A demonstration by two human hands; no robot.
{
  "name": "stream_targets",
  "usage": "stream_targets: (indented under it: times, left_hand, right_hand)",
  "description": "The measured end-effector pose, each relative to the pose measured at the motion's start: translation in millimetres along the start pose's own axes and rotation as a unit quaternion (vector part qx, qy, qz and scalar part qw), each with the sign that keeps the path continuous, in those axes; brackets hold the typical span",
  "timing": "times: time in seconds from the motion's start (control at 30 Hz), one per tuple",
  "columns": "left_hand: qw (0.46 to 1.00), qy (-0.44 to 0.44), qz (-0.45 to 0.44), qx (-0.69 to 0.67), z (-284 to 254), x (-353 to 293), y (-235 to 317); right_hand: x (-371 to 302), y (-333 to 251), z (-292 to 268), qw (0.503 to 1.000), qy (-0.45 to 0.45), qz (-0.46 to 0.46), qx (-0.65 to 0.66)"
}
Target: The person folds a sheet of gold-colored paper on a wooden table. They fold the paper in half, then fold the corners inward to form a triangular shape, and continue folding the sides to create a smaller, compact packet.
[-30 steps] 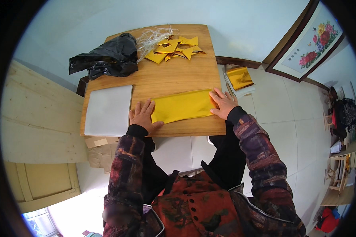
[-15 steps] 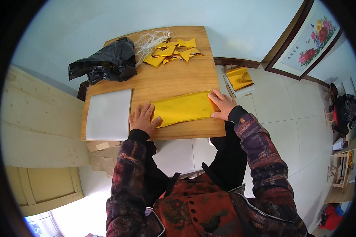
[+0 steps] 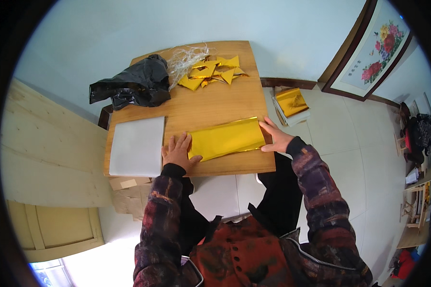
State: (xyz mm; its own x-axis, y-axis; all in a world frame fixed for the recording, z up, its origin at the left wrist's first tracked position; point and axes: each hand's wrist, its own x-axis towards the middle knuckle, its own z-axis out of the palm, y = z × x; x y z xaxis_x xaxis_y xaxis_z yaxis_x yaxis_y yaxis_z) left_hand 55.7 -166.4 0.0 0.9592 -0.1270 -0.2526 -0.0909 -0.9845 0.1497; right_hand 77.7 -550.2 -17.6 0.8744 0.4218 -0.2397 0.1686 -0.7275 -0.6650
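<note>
A folded sheet of shiny gold foil paper (image 3: 227, 137) lies as a long band across the front of the wooden table (image 3: 210, 106). My left hand (image 3: 179, 152) rests at its left end, fingers spread, with the thumb along the lower left corner. At the other end, my right hand (image 3: 277, 137) has its thumb and fingers apart, touching the right edge near both corners. Left of my left hand sits a stack of silvery-white sheets (image 3: 138, 146).
Several folded gold foil pieces (image 3: 210, 71) lie at the back, beside tangled clear strings (image 3: 187, 60) and a crumpled black plastic bag (image 3: 139, 83). Gold and white sheets (image 3: 292, 103) are stacked on the floor to the right. A framed flower picture (image 3: 376, 52) leans at the wall.
My right hand has opened a little and slid to the foil's right edge. The left hand stays at the left end. The whole view has shifted slightly.
</note>
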Motion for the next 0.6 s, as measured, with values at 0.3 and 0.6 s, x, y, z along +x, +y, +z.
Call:
stream_targets:
  times: [0.3, 0.6]
  left_hand:
    - [1.0, -0.008, 0.001, -0.029, -0.5, -0.1, -0.9]
    - [1.0, 0.008, 0.005, -0.015, 0.6, -1.6, -1.0]
  right_hand:
    - [27.7, -89.0, -3.9, 0.981, 0.15, -0.124, 0.028]
    - [79.6, -90.5, 41.4, 0.936, -0.018, -0.228, -0.266]
